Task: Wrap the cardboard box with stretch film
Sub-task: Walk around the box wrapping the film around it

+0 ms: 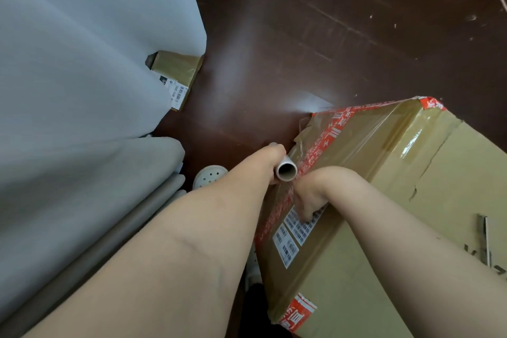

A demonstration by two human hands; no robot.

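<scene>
A large cardboard box [428,186] with red printed tape and barcode labels fills the lower right of the head view, standing on the dark floor. Shiny stretch film lies over its far top and left edge. My left hand [270,162] grips the stretch film roll [286,170], whose open grey core end faces the camera at the box's left edge. My right hand [307,200] presses down on the box side beside the barcode labels, just below the roll; its fingertips are partly hidden.
White cloth [82,63] hangs over the left half, with a small taped carton [178,74] poking out beneath it. Grey fabric [123,200] lies lower left. A white perforated shoe [210,175] sits by my left forearm. Dark brown floor [329,35] stretches beyond.
</scene>
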